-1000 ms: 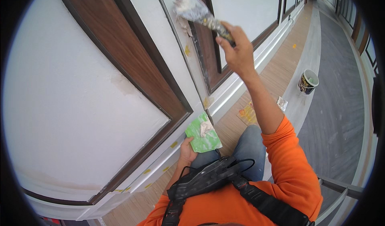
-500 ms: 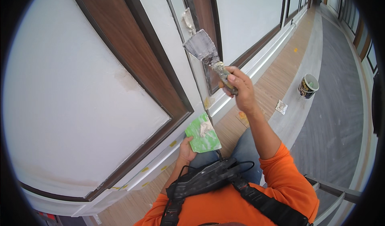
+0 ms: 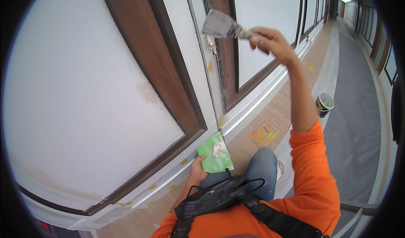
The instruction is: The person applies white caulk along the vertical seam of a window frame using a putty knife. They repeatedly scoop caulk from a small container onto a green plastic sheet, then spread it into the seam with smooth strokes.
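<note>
My right hand (image 3: 272, 44) is closed around the handle of a putty knife (image 3: 220, 24), raised high in front of me with the arm stretched out. The wide grey blade points left and lies over the narrow white strip between two brown-framed wall panels. Just below the blade a smear of white putty (image 3: 211, 46) clings to the edge of the brown trim. Whether the blade touches the wall I cannot tell. Low by my knees, my left hand (image 3: 197, 171) grips the edge of a green plate (image 3: 214, 161). A lump of whitish putty (image 3: 218, 149) sits on it.
A white-rimmed bucket (image 3: 324, 103) stands on the floor at the right. Yellow stained paper (image 3: 265, 133) lies by the baseboard. Beside my right knee a round container (image 3: 280, 170) partly shows. A metal frame (image 3: 358, 210) is at lower right.
My right hand has moved up and to the right, and the knife has swung from steeply tilted to nearly level. Its blade is now above the putty smear. My left hand keeps holding the green plate.
</note>
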A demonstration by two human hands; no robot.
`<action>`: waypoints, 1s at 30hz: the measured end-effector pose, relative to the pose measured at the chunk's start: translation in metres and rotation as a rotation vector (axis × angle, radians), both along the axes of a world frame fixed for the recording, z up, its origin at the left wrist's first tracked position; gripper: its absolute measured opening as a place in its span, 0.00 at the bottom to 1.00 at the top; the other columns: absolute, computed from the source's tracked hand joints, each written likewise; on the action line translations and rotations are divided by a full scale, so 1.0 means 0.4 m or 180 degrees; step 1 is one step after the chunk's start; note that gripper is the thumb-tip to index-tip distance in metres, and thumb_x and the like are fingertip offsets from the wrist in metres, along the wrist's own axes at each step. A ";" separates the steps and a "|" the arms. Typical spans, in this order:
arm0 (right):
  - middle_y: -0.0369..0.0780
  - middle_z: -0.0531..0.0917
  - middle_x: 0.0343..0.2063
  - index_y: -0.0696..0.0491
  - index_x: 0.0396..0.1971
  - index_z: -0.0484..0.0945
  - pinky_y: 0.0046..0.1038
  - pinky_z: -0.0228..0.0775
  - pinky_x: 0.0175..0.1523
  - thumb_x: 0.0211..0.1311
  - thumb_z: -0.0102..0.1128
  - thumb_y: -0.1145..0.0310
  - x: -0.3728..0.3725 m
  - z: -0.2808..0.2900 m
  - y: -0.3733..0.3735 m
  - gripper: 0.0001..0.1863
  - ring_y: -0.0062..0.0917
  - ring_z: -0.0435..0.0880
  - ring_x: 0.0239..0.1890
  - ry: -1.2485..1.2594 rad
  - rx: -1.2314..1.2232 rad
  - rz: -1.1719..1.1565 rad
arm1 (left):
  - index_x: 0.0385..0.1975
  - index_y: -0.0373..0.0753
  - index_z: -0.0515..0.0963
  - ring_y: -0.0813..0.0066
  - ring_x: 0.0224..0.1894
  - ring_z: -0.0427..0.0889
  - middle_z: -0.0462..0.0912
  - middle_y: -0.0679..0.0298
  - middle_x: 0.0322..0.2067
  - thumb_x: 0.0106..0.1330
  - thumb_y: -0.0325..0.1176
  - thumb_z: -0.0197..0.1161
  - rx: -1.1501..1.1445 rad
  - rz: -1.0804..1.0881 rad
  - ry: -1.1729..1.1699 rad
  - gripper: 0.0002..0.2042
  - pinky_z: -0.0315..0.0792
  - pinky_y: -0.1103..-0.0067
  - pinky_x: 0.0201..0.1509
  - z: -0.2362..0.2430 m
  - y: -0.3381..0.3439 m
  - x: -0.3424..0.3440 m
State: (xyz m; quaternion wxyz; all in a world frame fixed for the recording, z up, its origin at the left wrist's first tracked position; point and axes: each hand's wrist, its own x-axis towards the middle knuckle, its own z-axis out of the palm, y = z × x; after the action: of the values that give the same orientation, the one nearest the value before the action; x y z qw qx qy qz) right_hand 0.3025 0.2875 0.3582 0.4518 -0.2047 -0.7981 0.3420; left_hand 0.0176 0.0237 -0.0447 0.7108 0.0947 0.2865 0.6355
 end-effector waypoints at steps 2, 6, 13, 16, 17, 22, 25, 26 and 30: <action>0.29 0.81 0.24 0.52 0.48 0.85 0.16 0.59 0.25 0.65 0.67 0.51 0.036 0.085 0.051 0.21 0.09 0.67 0.21 -0.0539 0.0165 -0.0097 | 0.63 0.31 0.69 0.56 0.59 0.79 0.79 0.52 0.58 0.69 0.32 0.53 -0.0061 -0.0005 -0.0033 0.23 0.70 0.62 0.67 0.008 0.007 0.008; 0.31 0.80 0.21 0.51 0.46 0.87 0.18 0.62 0.24 0.62 0.67 0.45 0.031 0.169 0.109 0.25 0.13 0.70 0.19 -0.1359 0.0606 -0.0573 | 0.62 0.31 0.70 0.56 0.58 0.79 0.79 0.52 0.58 0.69 0.32 0.53 -0.0012 0.0016 0.0001 0.23 0.70 0.62 0.67 0.010 0.006 0.000; 0.29 0.77 0.20 0.50 0.41 0.87 0.19 0.53 0.22 0.64 0.63 0.42 0.004 0.231 0.155 0.24 0.12 0.66 0.18 -0.1448 0.0589 -0.0635 | 0.63 0.31 0.70 0.56 0.59 0.79 0.79 0.52 0.58 0.69 0.33 0.52 -0.0030 -0.0074 0.0024 0.23 0.70 0.61 0.68 0.009 0.009 -0.002; 0.29 0.76 0.19 0.50 0.36 0.85 0.18 0.52 0.22 0.65 0.62 0.43 0.018 0.226 0.128 0.23 0.11 0.65 0.18 -0.1474 0.0634 -0.0743 | 0.63 0.32 0.70 0.56 0.59 0.79 0.79 0.52 0.58 0.69 0.33 0.52 -0.0045 -0.0034 0.0023 0.23 0.70 0.61 0.68 0.002 0.008 -0.007; 0.28 0.75 0.20 0.51 0.33 0.83 0.18 0.50 0.22 0.65 0.61 0.42 0.038 0.215 0.132 0.24 0.11 0.63 0.18 -0.1347 0.0596 -0.0678 | 0.63 0.32 0.70 0.56 0.59 0.79 0.79 0.52 0.58 0.69 0.33 0.52 -0.0055 -0.0019 0.0024 0.23 0.70 0.61 0.68 0.004 0.007 -0.005; 0.29 0.77 0.23 0.54 0.45 0.85 0.19 0.54 0.25 0.68 0.63 0.52 0.130 0.105 0.052 0.19 0.11 0.64 0.20 -0.0610 -0.0070 -0.1064 | 0.63 0.32 0.69 0.55 0.59 0.79 0.79 0.52 0.58 0.69 0.33 0.51 0.0011 0.0021 -0.0044 0.23 0.70 0.61 0.68 0.005 0.020 0.008; 0.35 0.78 0.30 0.51 0.58 0.80 0.20 0.63 0.31 0.69 0.60 0.60 0.070 -0.024 -0.042 0.20 0.17 0.70 0.25 -0.0156 0.0967 -0.1416 | 0.63 0.32 0.69 0.55 0.59 0.79 0.78 0.52 0.58 0.69 0.33 0.51 -0.0016 0.0021 -0.0034 0.23 0.70 0.61 0.68 0.017 0.010 0.003; 0.37 0.78 0.33 0.48 0.62 0.77 0.22 0.66 0.33 0.69 0.59 0.64 0.033 -0.053 -0.084 0.22 0.20 0.73 0.26 -0.0065 0.1570 -0.1495 | 0.63 0.32 0.69 0.56 0.59 0.79 0.79 0.52 0.58 0.69 0.33 0.51 -0.0045 0.0010 -0.0026 0.23 0.70 0.61 0.68 0.014 0.008 -0.004; 0.41 0.79 0.40 0.40 0.66 0.74 0.29 0.76 0.35 0.69 0.58 0.68 -0.107 -0.092 -0.213 0.25 0.31 0.81 0.30 -0.0107 0.2078 -0.1993 | 0.63 0.32 0.69 0.56 0.59 0.79 0.78 0.52 0.58 0.69 0.34 0.51 -0.0081 -0.0115 -0.0008 0.24 0.70 0.62 0.68 0.015 0.012 -0.004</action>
State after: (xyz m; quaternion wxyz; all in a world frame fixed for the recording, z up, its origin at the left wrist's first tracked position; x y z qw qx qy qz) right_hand 0.2597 0.2023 0.3216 0.5614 -0.2886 -0.7710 -0.0841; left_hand 0.0160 0.0287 -0.0388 0.7236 0.0900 0.2919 0.6190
